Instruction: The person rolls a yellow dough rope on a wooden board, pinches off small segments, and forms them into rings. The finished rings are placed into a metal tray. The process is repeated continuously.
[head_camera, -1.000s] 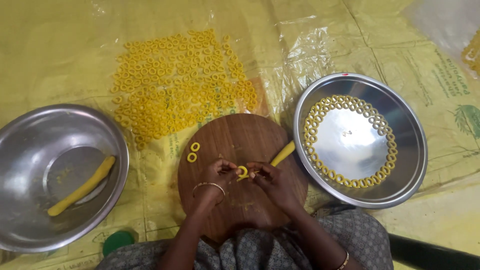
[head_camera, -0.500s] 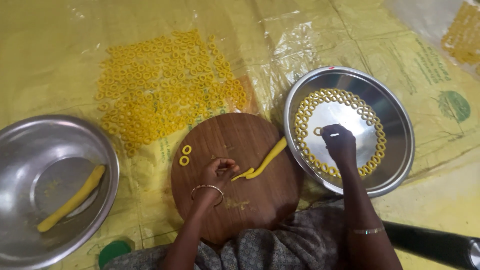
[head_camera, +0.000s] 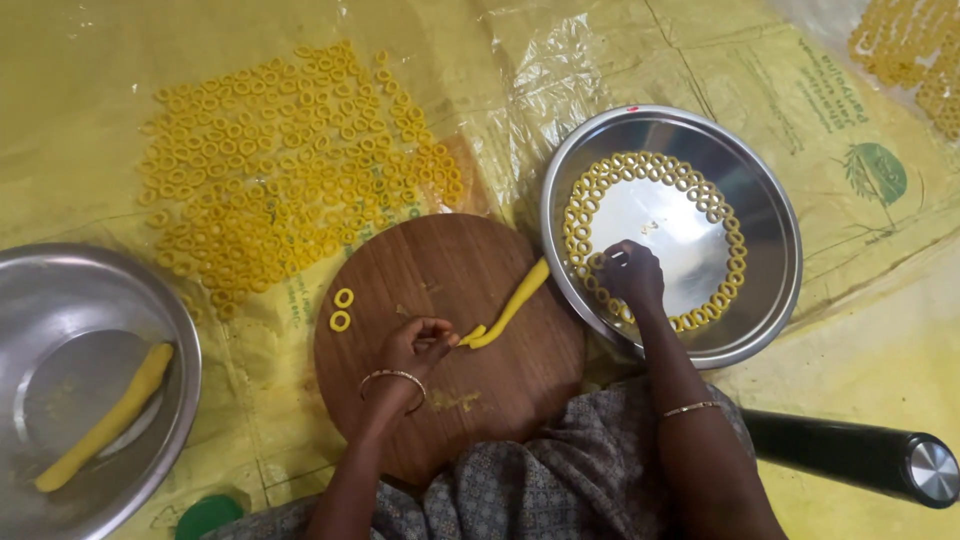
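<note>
My left hand rests on the round wooden board, wrist bent, fingers curled narrow, with thumb and fingertips pinching the near end of the yellow dough rope. The rope lies slanted across the board's right side, its far end touching the board's right edge beside the plate. My right arm reaches forward from the lower right, bangle at the wrist. The right hand is down inside the steel plate at its near-left rim, fingers bunched on the band of dough rings that lines the plate's wall; I cannot tell whether a ring is pinched in them. Two loose rings sit near the board's left edge. A big spread of rings covers the yellow sheet beyond the board. At the sheet's left edge a steel bowl holds a second rope.
</note>
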